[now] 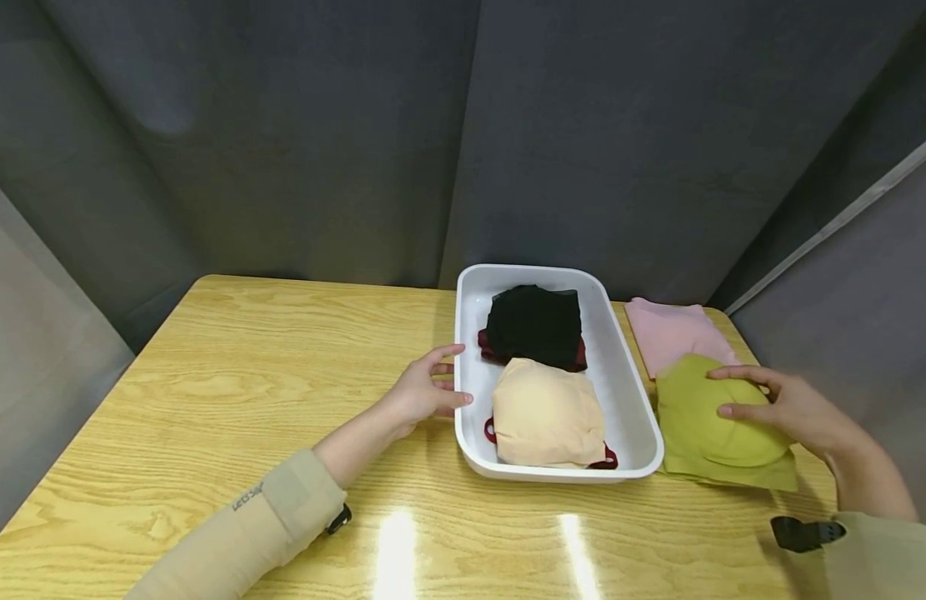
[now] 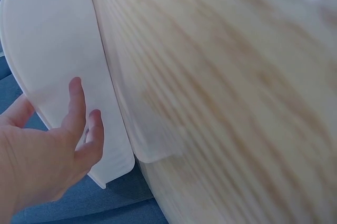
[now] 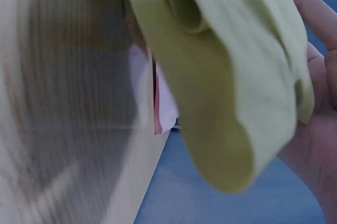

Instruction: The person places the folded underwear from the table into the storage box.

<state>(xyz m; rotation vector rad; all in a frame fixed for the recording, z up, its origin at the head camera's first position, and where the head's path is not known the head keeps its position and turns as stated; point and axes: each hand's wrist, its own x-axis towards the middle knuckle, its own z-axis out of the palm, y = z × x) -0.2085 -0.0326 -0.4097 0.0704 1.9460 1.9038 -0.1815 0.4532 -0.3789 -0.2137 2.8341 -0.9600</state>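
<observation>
My right hand (image 1: 796, 408) grips a yellow-green folded cloth (image 1: 721, 425) at the right of the tub, thumb and fingers spread over its top. In the right wrist view the cloth (image 3: 231, 77) sags in loose folds beside the palm, its lower edge off the table. My left hand (image 1: 425, 387) is at the left rim of the white plastic tub (image 1: 628, 383), with extended fingers beside the outer wall. Inside the tub, a beige folded cloth (image 1: 548, 412) lies in front and a black one (image 1: 533, 325) behind. Dark red fabric (image 1: 580, 357) shows under them.
A pink folded cloth (image 1: 676, 333) lies at the table's back right corner, partly behind the yellow-green one. The wooden table (image 1: 282, 375) extends left of the tub. Grey curtains (image 1: 320, 150) stand behind its back edge and at both sides.
</observation>
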